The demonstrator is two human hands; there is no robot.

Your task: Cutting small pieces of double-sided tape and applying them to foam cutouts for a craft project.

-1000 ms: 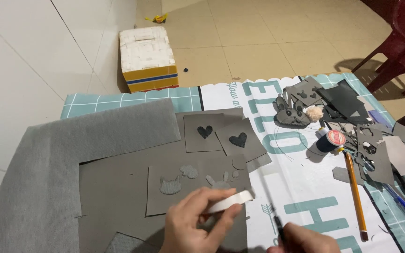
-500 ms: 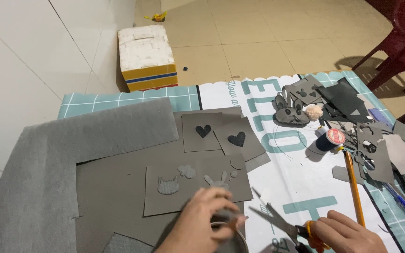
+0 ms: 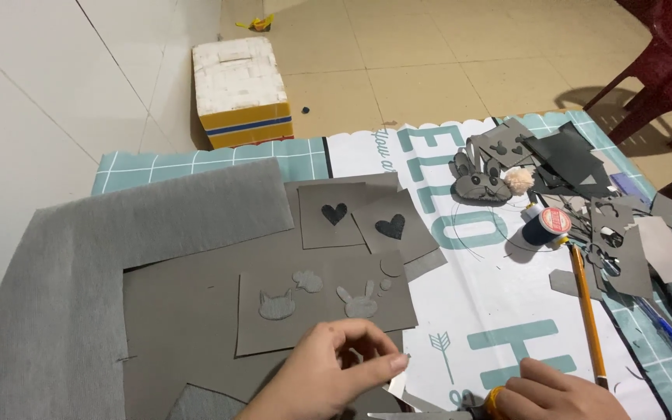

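Head view: looking down at worktop [image 3: 196, 163] with teal grid cloth, hands at bottom edge.
Left hand: [image 3: 328, 381] at 6 o'clock, fingers [image 3: 394, 363] curled and pinched on a small pale piece [image 3: 398, 383] at the tips; what the piece is, can't tell.
Right hand: [image 3: 558, 397] at 5 o'clock, partly cut off by the frame; closed around the orange handle of scissors [image 3: 460, 408], blades pointing toward the left hand.
Grey card: [image 3: 324, 299] just beyond the left hand, carries small grey cut-outs, cat head, cloud, rabbit head.
Grey felt sheet: [image 3: 79, 272] at 9 o'clock, large, hangs over the worktop's left edge.
Heart cards: [image 3: 363, 218] two grey squares at centre, each with a dark heart-shaped hole, overlapping.
Pencil: [image 3: 585, 311] at 3 o'clock, yellow, lying roughly near-to-far.
Thread spool: [image 3: 546, 225] dark blue, just past the pencil tip.
Blue pen: [image 3: 666, 334] right edge.
Rabbit face: [image 3: 480, 183] grey felt, at 1 o'clock, among dark scraps, pale pompom beside it.
Box: [image 3: 239, 93] on floor at 12 o'clock, white top, yellow base.
Red chair: [image 3: 666, 62] top right corner.
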